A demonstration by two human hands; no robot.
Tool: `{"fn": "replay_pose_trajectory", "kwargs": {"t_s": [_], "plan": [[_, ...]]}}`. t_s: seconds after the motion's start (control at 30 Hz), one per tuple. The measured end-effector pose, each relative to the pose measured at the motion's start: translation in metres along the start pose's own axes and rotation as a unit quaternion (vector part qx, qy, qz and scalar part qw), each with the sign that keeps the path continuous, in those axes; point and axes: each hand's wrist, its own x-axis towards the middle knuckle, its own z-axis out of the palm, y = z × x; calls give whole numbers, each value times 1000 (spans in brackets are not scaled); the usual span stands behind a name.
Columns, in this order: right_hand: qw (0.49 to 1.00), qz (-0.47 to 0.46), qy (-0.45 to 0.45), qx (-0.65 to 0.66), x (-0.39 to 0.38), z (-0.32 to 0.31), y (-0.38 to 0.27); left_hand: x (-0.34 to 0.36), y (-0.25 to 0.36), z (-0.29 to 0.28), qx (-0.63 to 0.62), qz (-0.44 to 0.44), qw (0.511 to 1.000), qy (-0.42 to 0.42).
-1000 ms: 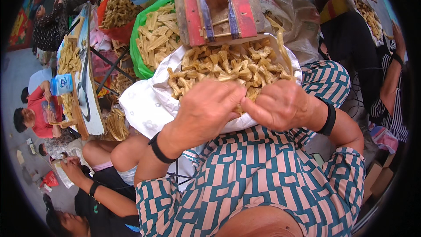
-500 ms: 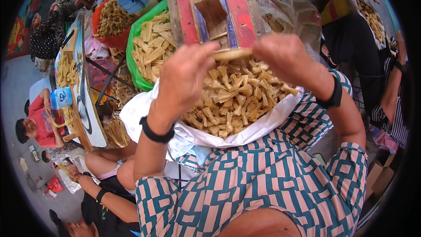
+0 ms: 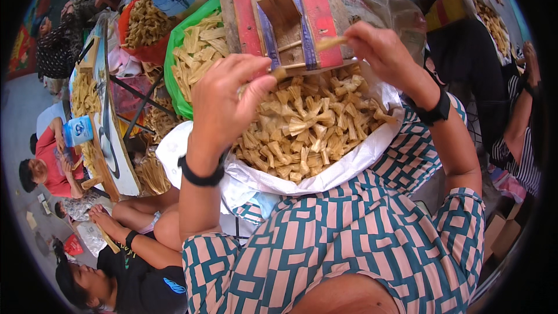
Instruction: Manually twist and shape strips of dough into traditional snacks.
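Observation:
My left hand (image 3: 224,102) is curled at the near left of a red-topped wooden bench (image 3: 243,9), thumb and fingers closed round a tan dried strip (image 3: 279,73), of which one end shows. Up and to the right, my right hand (image 3: 378,52) pinches another tan strip or strip end (image 3: 331,42); motion blurs it. I cannot tell whether the two are one piece. Below both hands, a white woven sack (image 3: 331,183) on my lap holds a heap of knotted tan dried pieces (image 3: 305,134). Just beyond it, a wooden jig (image 3: 285,14) with thin sticks across it stands on the bench.
Left of the bench, a green bag (image 3: 177,90) holds flat tan strips, and a red bag (image 3: 123,23) holds knotted ones. A low table (image 3: 119,139) stands further left. Co-workers sit at lower left (image 3: 154,261), far left (image 3: 49,160) and right (image 3: 517,116).
My hands have moved apart from a strip held between them. The left drew back toward me; the right rose slightly. The co-worker at lower left has leaned further into view.

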Motion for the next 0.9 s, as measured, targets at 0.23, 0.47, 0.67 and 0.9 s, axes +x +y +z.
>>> {"fn": "replay_pose_trajectory", "kwargs": {"t_s": [0.23,0.47,0.67,0.9], "plan": [[928,-335,118,-114,-14,1,-93,-52,58,4,-438,-161,868,-170],[948,-309,-17,-70,-49,-7,-94,-114,69,0,-551,-167,800,-168],[967,-218,-37,124,-70,0,-117,-125,82,-7,-781,102,615,-24],[891,2,-211,402,-80,-22,-161,-115,111,-10,86,285,952,73]]}}
